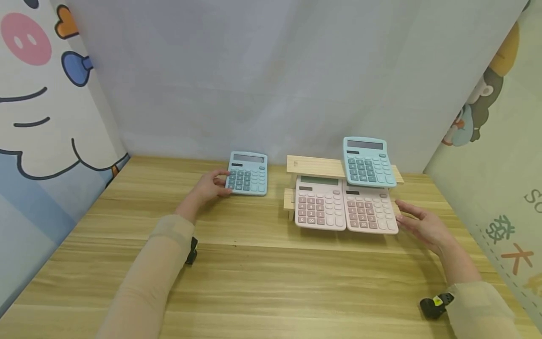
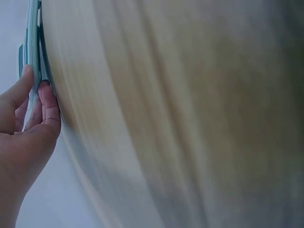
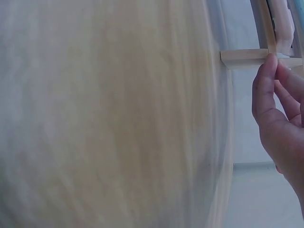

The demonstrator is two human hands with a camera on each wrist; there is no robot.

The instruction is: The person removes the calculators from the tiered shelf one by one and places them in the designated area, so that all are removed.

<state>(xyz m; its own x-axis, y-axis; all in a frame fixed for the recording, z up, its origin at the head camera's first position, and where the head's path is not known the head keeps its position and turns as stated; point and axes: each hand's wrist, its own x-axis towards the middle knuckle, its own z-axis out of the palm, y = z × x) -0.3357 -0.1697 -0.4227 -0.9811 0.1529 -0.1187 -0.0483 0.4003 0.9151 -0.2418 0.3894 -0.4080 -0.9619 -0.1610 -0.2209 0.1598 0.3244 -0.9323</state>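
At the back of the table lies a blue calculator (image 1: 258, 181), its display lit. My left hand (image 1: 210, 185) pinches its left edge; in the left wrist view the thumb (image 2: 23, 80) is on its face and fingers are tucked beneath. To the right stands a two-tier wooden rack (image 1: 315, 165). Two pink calculators, a left one (image 1: 322, 202) and a right one (image 1: 372, 209), lean side by side on its lower tier. Another blue calculator (image 1: 368, 162) leans on the upper tier's right part. My right hand (image 1: 425, 228) holds the rack's right end between thumb and fingers.
A grey-white backdrop (image 1: 203, 94) rises behind the wood-grain table (image 1: 262, 282). Cartoon-printed panels stand at the left (image 1: 46, 94) and right (image 1: 487, 165). A bare strip of table lies between the left blue calculator and the rack.
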